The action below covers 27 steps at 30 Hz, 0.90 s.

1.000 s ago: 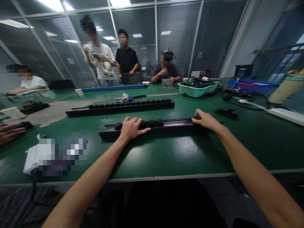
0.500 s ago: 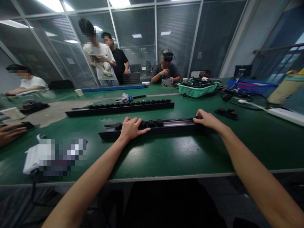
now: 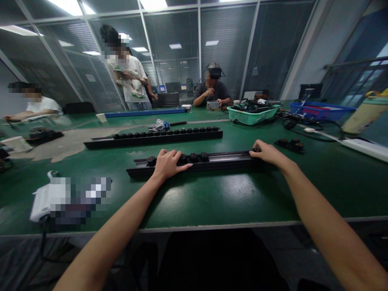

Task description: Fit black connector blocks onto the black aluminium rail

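A long black rail (image 3: 228, 161) lies across the green table in front of me, with several small black blocks (image 3: 194, 156) seated in its channel. My left hand (image 3: 167, 163) is closed over the left half of the rail, thumb along the near side and fingers over the top, covering some of the blocks. At the rail's right end, my right hand (image 3: 263, 152) pinches another small black block (image 3: 256, 150), mostly hidden by the fingers. To the right of that hand, a few loose black blocks (image 3: 289, 144) lie on the table.
Behind lies a second black rail (image 3: 157, 139) filled with blocks. A green basket (image 3: 253, 116) of cables, a blue tray (image 3: 321, 113), a white power strip (image 3: 366, 148) and a bottle (image 3: 363, 113) stand right. A white box (image 3: 45, 200) sits at left. Other people are around the table.
Both my hands stay almost where they were on the rail. Another person's hand at the left edge has gone from view. A standing person at the back is now mostly hidden behind another.
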{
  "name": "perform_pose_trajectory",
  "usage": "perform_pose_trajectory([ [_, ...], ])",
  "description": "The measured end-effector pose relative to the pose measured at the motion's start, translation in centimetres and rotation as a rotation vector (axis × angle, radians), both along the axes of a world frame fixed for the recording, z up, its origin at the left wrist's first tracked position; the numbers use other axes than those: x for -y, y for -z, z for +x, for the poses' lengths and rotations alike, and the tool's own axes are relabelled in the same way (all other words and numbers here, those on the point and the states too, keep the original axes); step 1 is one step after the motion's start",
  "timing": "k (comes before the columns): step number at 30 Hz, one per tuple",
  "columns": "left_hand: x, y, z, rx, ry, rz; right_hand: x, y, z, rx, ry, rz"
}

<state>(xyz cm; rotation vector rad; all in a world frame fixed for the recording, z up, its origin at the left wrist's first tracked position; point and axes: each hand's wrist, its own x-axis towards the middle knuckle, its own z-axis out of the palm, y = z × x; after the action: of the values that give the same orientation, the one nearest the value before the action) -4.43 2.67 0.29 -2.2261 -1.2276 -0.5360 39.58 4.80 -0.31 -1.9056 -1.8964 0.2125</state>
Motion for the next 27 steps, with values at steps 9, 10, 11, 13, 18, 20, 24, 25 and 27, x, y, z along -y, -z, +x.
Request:
perform_pose_trajectory([
  [9, 0.0, 0.0, 0.0, -0.021, -0.013, 0.007, -0.4, 0.5, 1.3, 0.027, 0.024, 0.009],
  [10, 0.0, 0.0, 0.0, -0.023, -0.014, 0.010, -0.4, 0.5, 1.4, 0.032, 0.026, 0.009],
  [11, 0.0, 0.0, 0.0, -0.023, -0.014, 0.013, -0.5, 0.5, 1.6, 0.035, 0.028, 0.011],
  [13, 0.0, 0.0, 0.0, -0.020, -0.010, 0.014, -0.4, 0.5, 1.7, 0.032, 0.030, 0.019],
  [18, 0.1, -0.1, 0.0, -0.020, -0.007, 0.003, -0.4, 0.3, 2.1, 0.019, 0.051, 0.019],
  [20, 0.1, -0.1, 0.0, -0.016, -0.008, -0.001, -0.4, 0.2, 2.2, 0.025, 0.059, 0.017],
  [24, 0.1, -0.1, 0.0, -0.008, -0.007, -0.001, -0.4, 0.1, 2.3, 0.029, 0.079, 0.016],
  [25, 0.1, -0.1, 0.0, -0.010, -0.008, 0.001, -0.4, 0.0, 2.3, 0.026, 0.085, 0.015],
  [27, 0.1, -0.1, 0.0, -0.017, -0.011, 0.004, -0.4, 0.0, 2.4, 0.021, 0.092, 0.008],
])
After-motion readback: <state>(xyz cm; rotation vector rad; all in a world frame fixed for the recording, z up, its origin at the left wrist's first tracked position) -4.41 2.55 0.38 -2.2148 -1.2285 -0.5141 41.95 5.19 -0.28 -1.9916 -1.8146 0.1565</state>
